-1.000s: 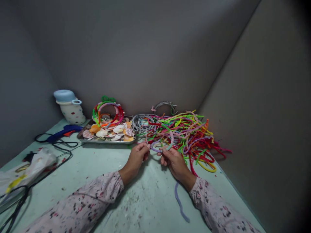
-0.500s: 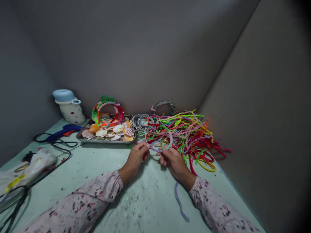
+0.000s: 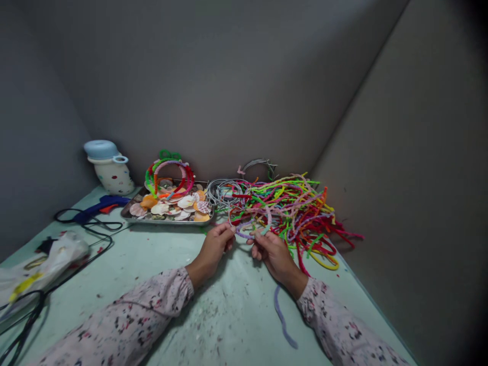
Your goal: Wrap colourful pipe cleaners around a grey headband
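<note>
My left hand (image 3: 213, 247) and my right hand (image 3: 272, 253) are both closed on a thin curved headband (image 3: 247, 223) partly wrapped in lilac pipe cleaner. The left pinches its left end, the right grips its right side. A loose lilac pipe cleaner tail (image 3: 282, 319) runs from under my right wrist toward me across the pale green table. Just beyond my hands lies a big heap of multicoloured pipe cleaners (image 3: 295, 211).
A metal tray (image 3: 131, 217) of seashells holds several wrapped headbands (image 3: 170, 175); bare grey headbands (image 3: 223, 190) lie beside it. A white spotted jar with blue lid (image 3: 109, 170), a blue glue gun (image 3: 99, 206), black cable (image 3: 86, 226) and a plastic bag (image 3: 41, 264) occupy the left. Grey walls enclose the corner.
</note>
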A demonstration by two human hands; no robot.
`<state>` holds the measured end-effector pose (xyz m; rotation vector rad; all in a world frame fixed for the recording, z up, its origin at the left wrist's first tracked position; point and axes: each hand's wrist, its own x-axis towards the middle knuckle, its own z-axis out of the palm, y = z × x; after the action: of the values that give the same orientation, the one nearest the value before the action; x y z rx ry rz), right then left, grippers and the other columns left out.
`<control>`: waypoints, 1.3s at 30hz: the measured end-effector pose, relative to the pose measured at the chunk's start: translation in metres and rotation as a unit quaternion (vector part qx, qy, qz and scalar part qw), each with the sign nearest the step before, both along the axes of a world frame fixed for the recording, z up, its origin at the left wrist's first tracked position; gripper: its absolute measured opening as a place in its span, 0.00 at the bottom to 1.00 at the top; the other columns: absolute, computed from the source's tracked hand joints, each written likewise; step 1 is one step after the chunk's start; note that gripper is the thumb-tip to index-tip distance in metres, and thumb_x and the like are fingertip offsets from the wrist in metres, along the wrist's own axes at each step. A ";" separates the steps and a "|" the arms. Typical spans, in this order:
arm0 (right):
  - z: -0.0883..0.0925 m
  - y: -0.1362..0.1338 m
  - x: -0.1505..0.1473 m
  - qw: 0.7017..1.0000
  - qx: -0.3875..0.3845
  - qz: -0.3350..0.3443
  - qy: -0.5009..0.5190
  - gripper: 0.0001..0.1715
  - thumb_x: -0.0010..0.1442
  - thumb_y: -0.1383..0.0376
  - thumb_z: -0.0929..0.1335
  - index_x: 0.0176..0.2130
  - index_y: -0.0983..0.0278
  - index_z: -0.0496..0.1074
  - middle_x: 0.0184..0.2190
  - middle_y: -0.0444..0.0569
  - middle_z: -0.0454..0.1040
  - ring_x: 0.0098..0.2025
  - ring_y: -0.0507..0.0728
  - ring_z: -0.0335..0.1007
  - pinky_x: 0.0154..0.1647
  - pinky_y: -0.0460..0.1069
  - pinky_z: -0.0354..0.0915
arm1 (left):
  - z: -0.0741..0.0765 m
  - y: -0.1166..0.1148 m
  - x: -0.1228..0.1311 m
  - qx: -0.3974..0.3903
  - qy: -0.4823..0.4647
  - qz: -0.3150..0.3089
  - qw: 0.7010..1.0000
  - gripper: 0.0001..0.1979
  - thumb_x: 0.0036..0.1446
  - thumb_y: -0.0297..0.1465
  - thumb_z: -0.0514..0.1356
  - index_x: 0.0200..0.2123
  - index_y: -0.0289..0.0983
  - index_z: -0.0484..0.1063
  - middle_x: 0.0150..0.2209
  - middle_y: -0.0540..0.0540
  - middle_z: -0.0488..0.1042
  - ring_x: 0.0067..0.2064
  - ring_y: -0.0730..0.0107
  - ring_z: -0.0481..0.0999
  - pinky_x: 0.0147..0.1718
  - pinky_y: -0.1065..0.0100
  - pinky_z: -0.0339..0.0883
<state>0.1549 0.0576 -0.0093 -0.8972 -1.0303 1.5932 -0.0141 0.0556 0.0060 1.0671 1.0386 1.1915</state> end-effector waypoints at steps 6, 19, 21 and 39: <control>-0.001 0.001 0.001 1.000 0.002 0.008 0.011 0.17 0.52 0.54 0.73 0.33 0.66 0.72 0.27 0.46 0.76 0.20 0.47 0.67 0.18 0.41 0.58 | 0.000 0.000 0.000 0.008 -0.009 -0.010 1.000 0.14 0.54 0.38 0.59 0.24 0.35 0.62 0.20 0.55 0.60 0.20 0.80 0.56 0.20 0.74 0.48; -0.002 0.002 -0.002 1.000 0.023 0.002 0.008 0.16 0.51 0.57 0.72 0.35 0.65 0.70 0.26 0.44 0.74 0.20 0.48 0.67 0.18 0.42 0.57 | -0.004 0.002 0.000 0.035 0.011 -0.012 0.999 0.15 0.54 0.40 0.58 0.24 0.36 0.62 0.19 0.55 0.59 0.19 0.80 0.56 0.19 0.73 0.48; -0.002 0.002 -0.002 1.000 0.022 0.002 0.006 0.16 0.51 0.57 0.72 0.34 0.65 0.70 0.26 0.45 0.74 0.20 0.48 0.67 0.18 0.42 0.57 | -0.005 0.003 -0.001 0.042 0.016 -0.015 0.999 0.15 0.54 0.40 0.58 0.24 0.36 0.62 0.19 0.55 0.60 0.19 0.80 0.56 0.19 0.73 0.48; -0.001 -0.004 -0.008 0.981 0.074 -0.013 -0.180 0.26 0.55 0.46 0.66 0.28 0.67 0.71 0.18 0.46 0.74 0.18 0.50 0.65 0.21 0.45 0.61 | -0.004 0.007 -0.005 0.013 -0.062 -0.016 0.998 0.13 0.50 0.38 0.61 0.25 0.35 0.64 0.22 0.54 0.64 0.19 0.83 0.60 0.18 0.77 0.51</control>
<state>0.1473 0.0539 -0.0100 -1.1157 -1.3632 1.3387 -0.0196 0.0630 0.0016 1.0131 0.9078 1.2322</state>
